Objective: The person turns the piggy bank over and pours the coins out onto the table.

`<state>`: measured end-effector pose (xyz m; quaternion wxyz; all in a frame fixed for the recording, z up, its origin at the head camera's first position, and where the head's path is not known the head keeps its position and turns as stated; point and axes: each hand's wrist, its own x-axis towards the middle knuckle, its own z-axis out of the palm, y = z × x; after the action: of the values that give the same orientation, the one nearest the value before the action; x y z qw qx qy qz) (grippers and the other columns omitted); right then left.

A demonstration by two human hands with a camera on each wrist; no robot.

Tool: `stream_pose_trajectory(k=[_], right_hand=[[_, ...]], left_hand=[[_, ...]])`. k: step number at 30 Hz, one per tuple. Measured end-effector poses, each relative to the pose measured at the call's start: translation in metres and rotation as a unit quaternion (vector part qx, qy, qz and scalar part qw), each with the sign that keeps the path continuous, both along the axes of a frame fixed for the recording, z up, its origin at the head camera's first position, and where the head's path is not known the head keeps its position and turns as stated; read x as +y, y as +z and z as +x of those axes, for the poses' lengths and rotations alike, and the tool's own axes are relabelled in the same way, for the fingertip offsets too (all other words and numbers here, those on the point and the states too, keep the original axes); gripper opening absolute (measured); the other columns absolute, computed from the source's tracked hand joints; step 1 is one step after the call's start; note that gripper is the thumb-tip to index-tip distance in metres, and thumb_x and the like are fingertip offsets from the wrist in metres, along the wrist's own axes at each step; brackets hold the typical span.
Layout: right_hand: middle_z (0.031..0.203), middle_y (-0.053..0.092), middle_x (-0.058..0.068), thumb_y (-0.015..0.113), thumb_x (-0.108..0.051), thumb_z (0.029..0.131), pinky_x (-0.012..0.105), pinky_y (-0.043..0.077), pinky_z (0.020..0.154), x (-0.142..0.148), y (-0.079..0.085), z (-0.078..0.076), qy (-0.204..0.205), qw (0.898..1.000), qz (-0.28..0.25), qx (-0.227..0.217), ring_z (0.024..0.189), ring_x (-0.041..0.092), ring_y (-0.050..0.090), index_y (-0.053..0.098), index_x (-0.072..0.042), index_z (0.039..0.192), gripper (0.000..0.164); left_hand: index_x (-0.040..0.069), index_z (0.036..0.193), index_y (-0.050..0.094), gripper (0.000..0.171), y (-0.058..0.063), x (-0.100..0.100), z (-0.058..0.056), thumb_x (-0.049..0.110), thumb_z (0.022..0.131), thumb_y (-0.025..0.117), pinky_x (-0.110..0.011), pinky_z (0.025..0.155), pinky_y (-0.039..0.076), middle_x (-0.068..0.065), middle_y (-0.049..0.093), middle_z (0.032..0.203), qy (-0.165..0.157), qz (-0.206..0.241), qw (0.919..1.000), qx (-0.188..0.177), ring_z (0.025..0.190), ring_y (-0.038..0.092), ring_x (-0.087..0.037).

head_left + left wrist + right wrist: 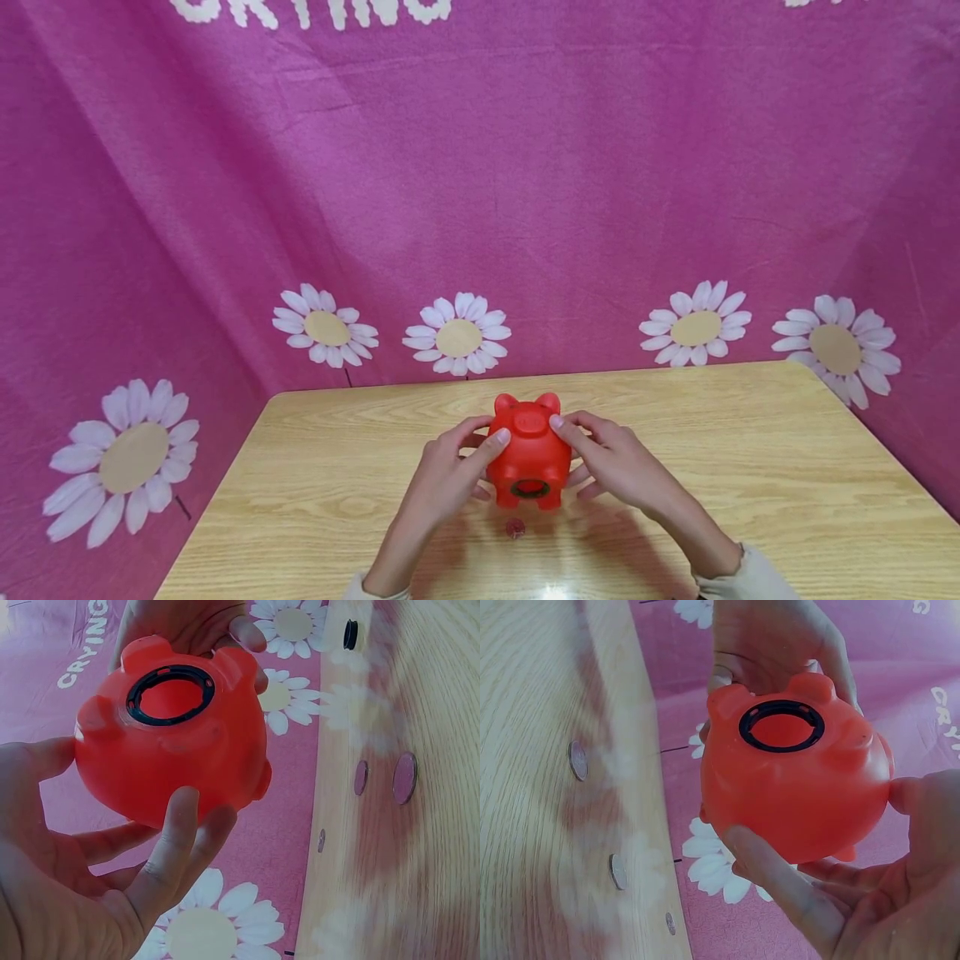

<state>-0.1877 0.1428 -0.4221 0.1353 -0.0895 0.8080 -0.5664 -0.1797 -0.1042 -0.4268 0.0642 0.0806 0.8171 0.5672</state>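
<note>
A red piggy bank (531,454) is held up off the wooden table, snout up and tilted. Its round hole with a black rim (171,695) is uncovered in both wrist views. My left hand (444,477) grips one side, thumb near the snout and fingers spread around the body. On the opposite side my right hand (628,465) holds it the same way. Below the bank, one coin (515,528) lies on the table in the head view. The left wrist view shows several coins (405,778) there, and a small black plug (350,634).
The wooden table (750,450) reaches back to a pink cloth backdrop (525,183) printed with white daisies and lettering. Coins (578,760) lie spaced apart on the tabletop in the right wrist view. Bright light reflects near the table's front.
</note>
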Motion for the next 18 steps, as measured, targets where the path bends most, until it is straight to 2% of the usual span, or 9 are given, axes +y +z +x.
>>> stream_pose_trajectory(k=[4, 6, 9, 11, 13, 14, 18], right_hand=[[0.113, 0.077, 0.014, 0.058, -0.047, 0.109, 0.048, 0.069, 0.068, 0.000, 0.002, 0.001, 0.000, 1.000, -0.011, -0.001, 0.081, 0.025, 0.079, 0.060, -0.005, 0.142, 0.053], [0.118, 0.076, 0.018, 0.061, -0.043, 0.109, 0.047, 0.069, 0.070, 0.000, 0.004, 0.001, 0.003, 1.000, -0.018, 0.014, 0.087, 0.026, 0.080, 0.057, -0.005, 0.146, 0.053], [0.134, 0.071, 0.023, 0.068, -0.035, 0.106, 0.041, 0.069, 0.078, 0.002, 0.007, 0.002, 0.009, 0.997, -0.031, 0.068, 0.105, 0.030, 0.078, 0.054, -0.008, 0.152, 0.055], [0.147, 0.064, 0.022, 0.074, -0.026, 0.103, 0.038, 0.068, 0.085, 0.004, 0.009, 0.002, 0.015, 0.991, -0.052, 0.119, 0.118, 0.034, 0.075, 0.053, -0.012, 0.153, 0.056], [0.155, 0.058, 0.018, 0.079, -0.016, 0.098, 0.034, 0.066, 0.092, 0.006, 0.011, 0.004, 0.022, 0.981, -0.078, 0.176, 0.128, 0.035, 0.070, 0.054, -0.015, 0.154, 0.061], [0.158, 0.056, 0.016, 0.081, -0.011, 0.095, 0.033, 0.065, 0.095, 0.007, 0.012, 0.004, 0.028, 0.974, -0.097, 0.201, 0.132, 0.033, 0.069, 0.054, -0.016, 0.154, 0.064], [0.164, 0.048, 0.013, 0.084, 0.012, 0.082, 0.032, 0.060, 0.105, 0.010, 0.016, 0.007, 0.064, 0.937, -0.163, 0.301, 0.145, 0.020, 0.059, 0.055, -0.005, 0.151, 0.076]], left_hand=[[0.012, 0.151, 0.059, 0.060, 0.000, 0.000, 0.000, 0.047, 0.103, 0.067, -0.042, 0.066, 0.068, -0.023, 0.068, 0.138, -0.003, 0.003, 1.0000, 0.008, 0.085, 0.078, -0.021], [0.014, 0.153, 0.059, 0.060, 0.000, -0.001, 0.000, 0.045, 0.102, 0.069, -0.041, 0.070, 0.069, -0.021, 0.067, 0.142, -0.004, 0.010, 0.9997, 0.023, 0.090, 0.077, -0.022], [0.018, 0.154, 0.058, 0.059, 0.001, -0.002, 0.001, 0.034, 0.100, 0.075, -0.040, 0.079, 0.069, -0.015, 0.064, 0.148, -0.008, 0.049, 0.9964, 0.068, 0.106, 0.075, -0.027], [0.020, 0.155, 0.057, 0.063, 0.002, -0.004, 0.002, 0.024, 0.096, 0.080, -0.039, 0.089, 0.068, -0.010, 0.061, 0.152, -0.014, 0.083, 0.9895, 0.118, 0.119, 0.072, -0.030], [0.017, 0.154, 0.057, 0.068, 0.002, -0.005, 0.002, 0.013, 0.091, 0.083, -0.040, 0.098, 0.065, -0.009, 0.057, 0.156, -0.031, 0.116, 0.9754, 0.185, 0.131, 0.066, -0.032], [0.015, 0.154, 0.057, 0.071, 0.003, -0.005, 0.001, 0.007, 0.089, 0.084, -0.041, 0.103, 0.062, -0.011, 0.054, 0.158, -0.045, 0.133, 0.9652, 0.220, 0.136, 0.063, -0.033], [0.000, 0.148, 0.057, 0.074, 0.005, -0.006, 0.000, -0.013, 0.080, 0.083, -0.041, 0.113, 0.056, -0.023, 0.046, 0.161, -0.092, 0.173, 0.9156, 0.351, 0.148, 0.053, -0.030]])
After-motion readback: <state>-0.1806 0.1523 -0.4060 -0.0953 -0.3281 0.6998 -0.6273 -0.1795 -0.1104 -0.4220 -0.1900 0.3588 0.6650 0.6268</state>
